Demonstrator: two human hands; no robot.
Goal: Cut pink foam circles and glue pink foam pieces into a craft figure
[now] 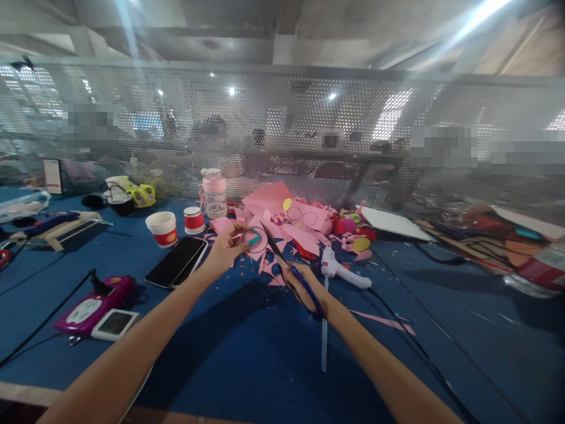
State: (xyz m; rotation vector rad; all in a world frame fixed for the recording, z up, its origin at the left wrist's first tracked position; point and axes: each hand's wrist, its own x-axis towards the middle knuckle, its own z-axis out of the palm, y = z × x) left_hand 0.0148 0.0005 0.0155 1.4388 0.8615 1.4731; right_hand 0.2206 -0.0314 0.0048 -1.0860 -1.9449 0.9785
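Note:
My left hand (227, 247) pinches a small pink paper piece (256, 240) with a black circle drawn on it, held above the blue table (247, 353). My right hand (304, 285) grips blue-handled scissors (282, 259), whose blades point up and left, with the tip close to the paper's right edge. A heap of pink paper sheets and scraps (286, 221) lies just behind both hands.
Two phones (176, 262) lie left of my left hand, with two red-and-white cups (163, 228) and a pink-lidded jar (214, 191) behind them. A white glue gun (342, 270) and its cable lie to the right. A purple device (95, 306) sits front left. A perforated metal screen closes off the back.

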